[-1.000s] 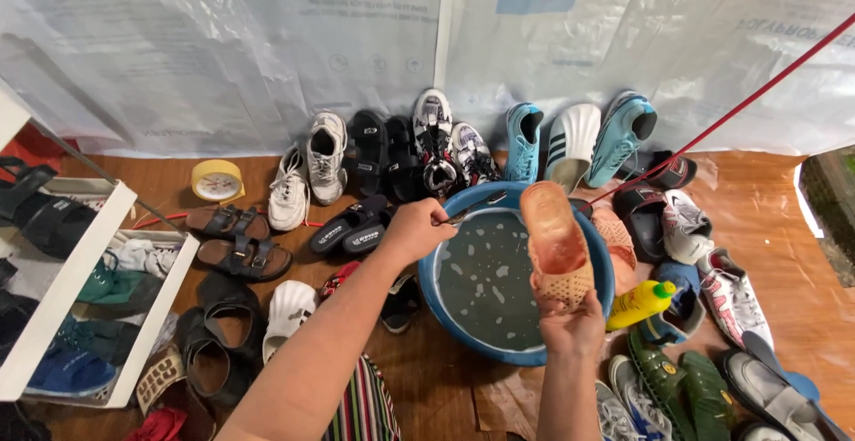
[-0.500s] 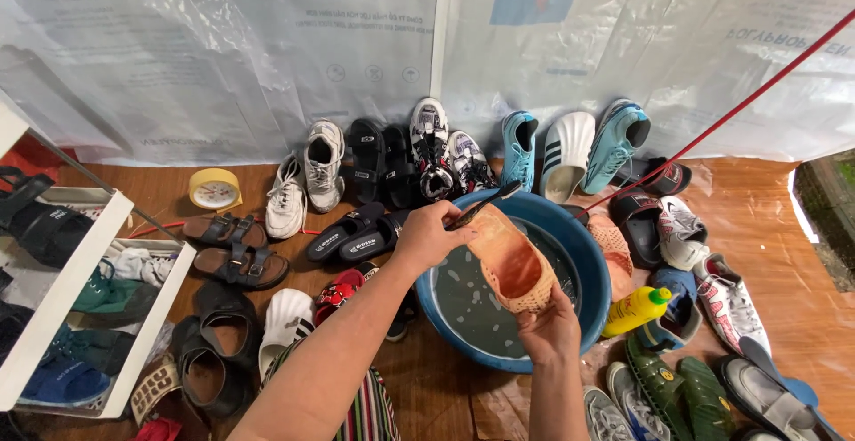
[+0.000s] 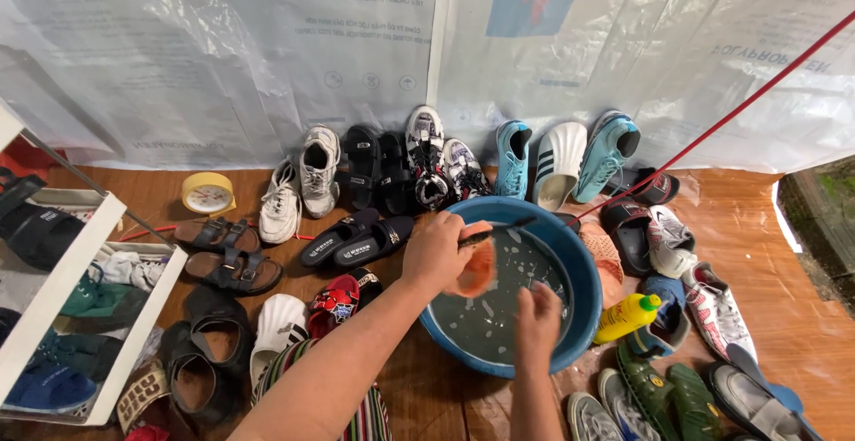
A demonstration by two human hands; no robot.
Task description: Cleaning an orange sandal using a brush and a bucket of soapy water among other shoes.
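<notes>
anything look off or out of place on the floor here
Mostly a jumble of shoes. One oddity: a yellow alarm clock sits among the brown sandals. A yellow bottle lies tipped against the blue basin. No spill is visible.

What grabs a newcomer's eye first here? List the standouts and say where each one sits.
The big blue basin of soapy water sits on the wooden floor at centre right, and both hands work over it: the left hand grips a dark brush against an orange shoe, the right hand beside it. A crowded row of sneakers lines the plastic sheet behind, and a yellow bottle lies just right of the basin.
</notes>
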